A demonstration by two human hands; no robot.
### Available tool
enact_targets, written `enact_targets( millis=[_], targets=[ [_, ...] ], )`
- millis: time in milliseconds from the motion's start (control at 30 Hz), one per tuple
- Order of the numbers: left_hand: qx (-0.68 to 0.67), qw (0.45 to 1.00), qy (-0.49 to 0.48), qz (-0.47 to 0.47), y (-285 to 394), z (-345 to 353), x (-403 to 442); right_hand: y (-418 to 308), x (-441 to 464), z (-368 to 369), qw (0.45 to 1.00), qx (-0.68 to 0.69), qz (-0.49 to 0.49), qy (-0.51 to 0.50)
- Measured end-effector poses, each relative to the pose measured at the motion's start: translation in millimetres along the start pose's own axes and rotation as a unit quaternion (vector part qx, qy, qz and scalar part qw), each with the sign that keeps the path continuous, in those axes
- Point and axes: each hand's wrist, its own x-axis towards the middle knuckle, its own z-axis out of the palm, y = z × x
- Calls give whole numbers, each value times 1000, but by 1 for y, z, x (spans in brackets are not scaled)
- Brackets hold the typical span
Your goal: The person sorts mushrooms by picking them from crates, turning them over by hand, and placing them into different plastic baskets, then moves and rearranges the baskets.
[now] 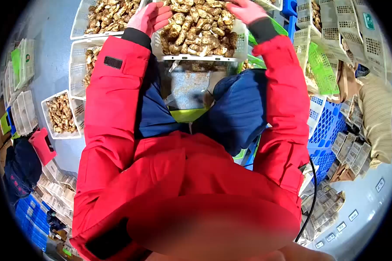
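Note:
A white basket (196,58) heaped with brown and cream mushrooms (196,30) stands in front of my knees at the top of the view. At its upper left side is my left hand (151,18), open, with its fingers spread toward the mushrooms. My right hand (246,9) reaches over the upper right edge of the pile; its fingertips are partly cut off by the frame's top, so whether they hold anything is hidden. Both arms wear red sleeves with black cuffs.
More white baskets of mushrooms stand at the left, including a small one (63,115) on the grey floor. Stacked baskets and a green basket (323,69) line the right, near a blue pallet (328,124). A black cable (313,195) runs by my right elbow.

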Motion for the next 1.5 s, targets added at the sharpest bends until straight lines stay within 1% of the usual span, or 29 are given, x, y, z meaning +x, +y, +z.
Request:
enact_targets(
  millis=[33, 67, 100, 133, 233, 267, 300, 367, 400, 433, 500, 533, 567, 700, 767, 800, 833, 867, 900, 933, 967, 1000, 1033, 1067, 1233, 1300, 1367, 1433, 1500],
  targets=[
    [-5, 1000, -13, 3, 0, 1, -1, -1, 43, 46, 995, -100, 14, -6],
    [1, 1000, -4, 8, 3, 10, -6, -10, 75, 76, 978, -182, 24, -98],
    [9, 1000, 6, 14, 8, 18, -10, -17, 79, 107, 977, -199, 50, -61],
    [31, 999, 14, 18, 9, 18, -10, -34, 80, 120, 960, -238, 100, -112],
    [23, 999, 16, 22, 13, 12, -11, -3, 108, 163, 953, -278, 85, -89],
    [23, 999, 4, 25, 16, 12, -12, -25, 94, 145, 957, -241, 152, -51],
    [24, 999, 6, 27, 15, 13, -13, -8, 90, 142, 985, -143, 95, 9],
    [28, 1000, -2, 3, 12, 19, -11, 13, 93, 128, 989, 114, 84, -38],
    [25, 1000, -16, 0, 3, 17, -7, 22, 90, 119, 987, 143, 74, -29],
    [27, 999, -34, -22, -4, 17, -2, 20, 78, 117, 846, 531, 34, -43],
    [11, 997, -31, -75, -10, 28, -5, -4, 55, 92, 790, 607, 50, -75],
    [8, 994, -57, -98, -11, 33, -7, -5, 49, 91, 801, 595, -16, -63],
    [8, 991, -68, -114, -11, 40, -11, -17, 38, 86, 738, 668, 26, -92],
    [-34, 981, -146, -125, -13, 50, -19, -43, 13, 79, 716, 687, -66, -108],
    [-2, 988, -119, -95, -12, 54, -23, -61, 7, 82, 708, 701, -55, -63],
    [1, 991, -101, -89, -13, 54, -22, -68, -2, 77, 683, 722, -52, -94],
    [5, 994, -81, -78, -17, 52, -19, -54, 10, 92, 733, 676, -62, -44],
    [66, 993, -74, -59, -17, 52, -15, -61, 7, 84, 857, 491, -152, -35],
    [65, 994, -87, 5, -26, 47, -14, -70, 3, 78, 889, 431, -148, -47],
    [285, 956, -63, 31, -4, 62, -32, -80, -2, 71, 916, 369, -147, -60],
    [268, 958, -86, 55, -35, 45, -11, -81, -2, 74, 887, 446, -45, -113],
    [259, 954, -36, 150, -24, 56, -27, -73, 5, 81, 836, 534, -44, -116],
    [278, 956, -29, 91, -19, 56, -31, -63, 5, 82, 778, 616, -29, -118],
    [96, 988, -92, 82, -29, 48, -21, -61, 3, 69, 789, 607, -20, -96],
    [90, 995, -15, 48, -29, 29, -13, 3, -26, -22, 819, 573, 13, 18],
    [167, 985, 2, 38, -15, 35, -24, 60, -58, -52, 846, 516, 78, 105],
    [99, 994, 21, 33, -8, 34, -23, 154, -107, -70, 863, 465, 149, 132],
    [1, 1000, -1, 14, 8, 31, -27, 214, -189, -60, 785, 481, 279, 272],
    [8, 999, -13, 32, 13, 17, -13, 312, -266, -36, 713, 431, 387, 395]
  ],
)
